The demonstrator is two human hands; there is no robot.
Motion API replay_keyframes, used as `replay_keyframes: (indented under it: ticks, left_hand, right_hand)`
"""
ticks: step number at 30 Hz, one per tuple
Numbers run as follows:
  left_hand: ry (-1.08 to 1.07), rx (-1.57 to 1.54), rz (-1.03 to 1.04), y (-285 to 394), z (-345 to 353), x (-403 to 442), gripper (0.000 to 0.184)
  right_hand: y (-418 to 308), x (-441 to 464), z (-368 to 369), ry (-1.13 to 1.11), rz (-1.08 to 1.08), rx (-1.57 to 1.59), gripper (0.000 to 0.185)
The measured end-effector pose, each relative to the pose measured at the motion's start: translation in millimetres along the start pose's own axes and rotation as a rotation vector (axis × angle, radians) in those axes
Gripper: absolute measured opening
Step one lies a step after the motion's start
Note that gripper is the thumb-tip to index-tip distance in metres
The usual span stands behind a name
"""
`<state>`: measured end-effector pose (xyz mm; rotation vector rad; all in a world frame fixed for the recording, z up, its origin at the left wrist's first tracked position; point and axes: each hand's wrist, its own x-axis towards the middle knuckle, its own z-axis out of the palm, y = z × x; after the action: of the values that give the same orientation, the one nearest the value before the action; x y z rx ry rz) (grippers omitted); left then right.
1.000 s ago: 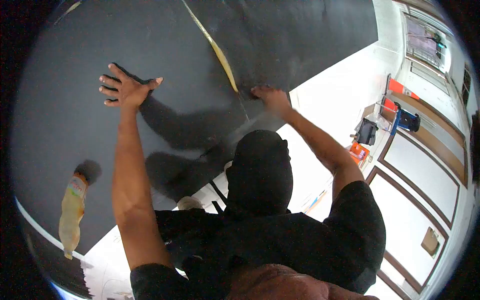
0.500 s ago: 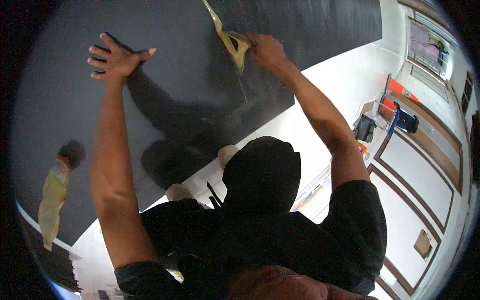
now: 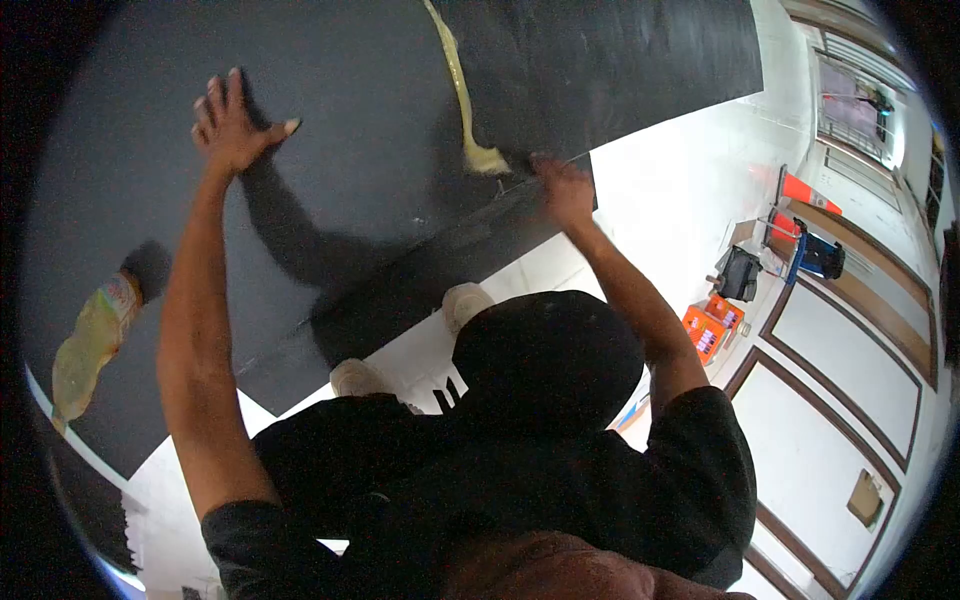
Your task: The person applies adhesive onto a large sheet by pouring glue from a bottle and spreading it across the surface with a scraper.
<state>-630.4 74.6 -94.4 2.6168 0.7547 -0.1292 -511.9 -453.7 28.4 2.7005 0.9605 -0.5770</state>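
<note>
My left hand [image 3: 235, 138] rests on a large black sheet [image 3: 350, 120], fingers spread and holding nothing. Over to the right, my right hand [image 3: 567, 192] is closed around what looks like a thin flat spreader, mostly hidden by fingers and blur. Just left of that hand lies a strip of yellow glue [image 3: 460, 95], running down from the top edge and widening into a blob at its lower end. A soft-looking clear plastic bottle [image 3: 92, 345] with yellowish contents and a printed label lies on the sheet at far left.
My shoes [image 3: 466, 305] and bent knees are at the sheet's near edge, on white floor [image 3: 680, 150]. At right stand orange boxes [image 3: 714, 328], a black bag [image 3: 738, 273], an orange cone [image 3: 808, 194] and panelled white doors [image 3: 835, 365].
My right hand has swept down and toward me, and the glue's lower end has moved with it. My left hand has shifted slightly, staying spread. The near strip of sheet now shows a crease or seam.
</note>
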Motion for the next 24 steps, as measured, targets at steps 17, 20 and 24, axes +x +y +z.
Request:
replay_keyframes:
  ticks: [17, 20, 24]
  left_hand:
    - [-0.164, 0.279, -0.076, -29, -10, -46, 0.145]
    - [-0.224, 0.290, -0.136, -4, -18, -56, 0.146]
    - [-0.290, 0.265, -0.112, 25, -11, -86, 0.143]
  right_hand:
    - [3, 18, -18, -0.046, -0.059, 0.105, 0.044]
    - [11, 27, -14, -0.047, -0.049, 0.144, 0.037]
    - [23, 30, -24, -0.054, -0.032, 0.252, 0.034]
